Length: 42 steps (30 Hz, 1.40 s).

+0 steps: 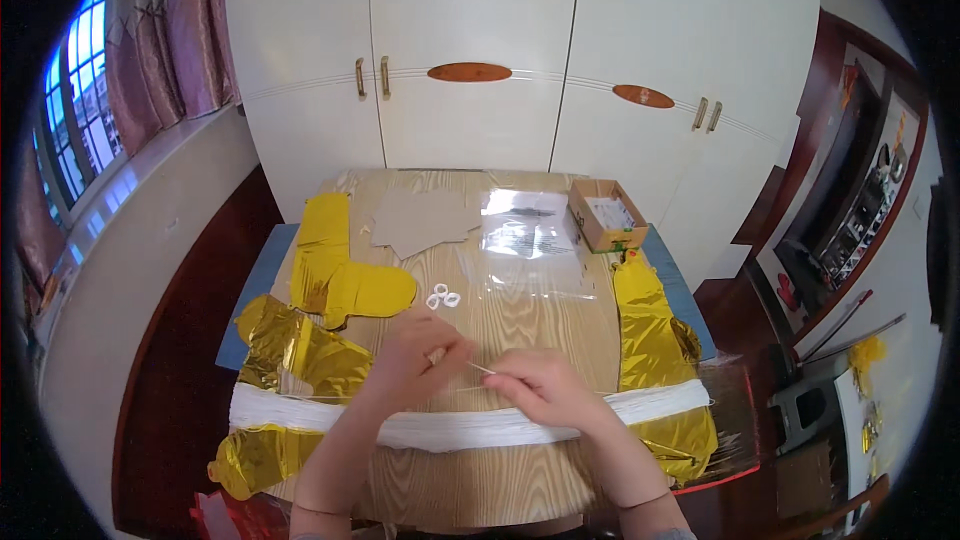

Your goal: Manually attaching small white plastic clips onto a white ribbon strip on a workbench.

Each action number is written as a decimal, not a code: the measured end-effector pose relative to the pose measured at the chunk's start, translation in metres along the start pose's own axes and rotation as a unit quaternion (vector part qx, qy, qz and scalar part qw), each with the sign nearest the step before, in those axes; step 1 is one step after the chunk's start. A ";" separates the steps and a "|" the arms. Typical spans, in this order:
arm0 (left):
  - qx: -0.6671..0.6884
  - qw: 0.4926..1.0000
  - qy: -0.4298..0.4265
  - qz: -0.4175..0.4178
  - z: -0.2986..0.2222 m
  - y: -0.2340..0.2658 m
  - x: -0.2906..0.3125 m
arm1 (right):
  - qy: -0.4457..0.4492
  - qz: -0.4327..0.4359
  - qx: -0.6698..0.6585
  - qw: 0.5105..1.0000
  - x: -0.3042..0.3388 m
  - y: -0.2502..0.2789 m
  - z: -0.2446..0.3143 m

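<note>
My left hand [418, 358] and my right hand [545, 385] meet over the middle of the table, fingers closed. A thin pale strand [480, 368] spans the small gap between them; whether it is string or a slim stick I cannot tell. My right thumb and forefinger pinch one end. The other end goes in among my left fingers, which hide it. Below my wrists a long bundle of white string [440, 431] stretches across the table from side to side. Three small white rings [442, 294] lie just beyond my left hand.
Flat gold foil pieces [375, 290] cover the table's left side, and more gold foil [640, 320] its right. Grey cardboard sheets [420, 218], clear plastic bags [530, 240] and an open cardboard box [612, 225] sit at the back. White cabinets [470, 10] stand behind.
</note>
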State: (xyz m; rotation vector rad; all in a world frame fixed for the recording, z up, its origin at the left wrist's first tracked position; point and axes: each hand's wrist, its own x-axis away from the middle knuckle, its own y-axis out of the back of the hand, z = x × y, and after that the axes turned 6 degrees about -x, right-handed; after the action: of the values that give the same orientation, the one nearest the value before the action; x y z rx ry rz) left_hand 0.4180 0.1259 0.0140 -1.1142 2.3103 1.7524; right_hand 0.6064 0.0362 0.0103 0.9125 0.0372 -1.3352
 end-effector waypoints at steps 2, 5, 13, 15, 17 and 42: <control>0.277 0.947 0.137 0.092 0.001 0.005 0.007 | 0.004 -0.050 -0.011 0.999 0.001 0.000 -0.002; 0.610 0.775 0.165 -0.006 -0.014 0.006 0.005 | -0.027 -0.058 0.022 0.998 0.002 -0.003 -0.009; 0.331 0.942 -0.034 0.039 0.001 -0.003 0.003 | -0.043 -0.123 -0.022 0.991 0.002 0.001 -0.001; 0.667 0.743 0.006 0.057 0.002 -0.006 0.010 | -0.022 -0.081 0.038 0.996 0.001 -0.004 -0.009; 0.556 0.826 0.028 -0.082 -0.013 -0.013 -0.003 | -0.020 -0.023 0.063 0.998 0.000 -0.004 -0.008; 0.119 0.990 -0.057 -0.042 -0.011 0.004 -0.003 | -0.017 -0.024 -0.031 0.999 0.002 0.001 0.013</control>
State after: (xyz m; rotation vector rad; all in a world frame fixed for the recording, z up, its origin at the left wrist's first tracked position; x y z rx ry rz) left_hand 0.4224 0.1184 0.0227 -1.0255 2.2934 1.4260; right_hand 0.6022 0.0270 0.0187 0.8405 0.0748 -1.3862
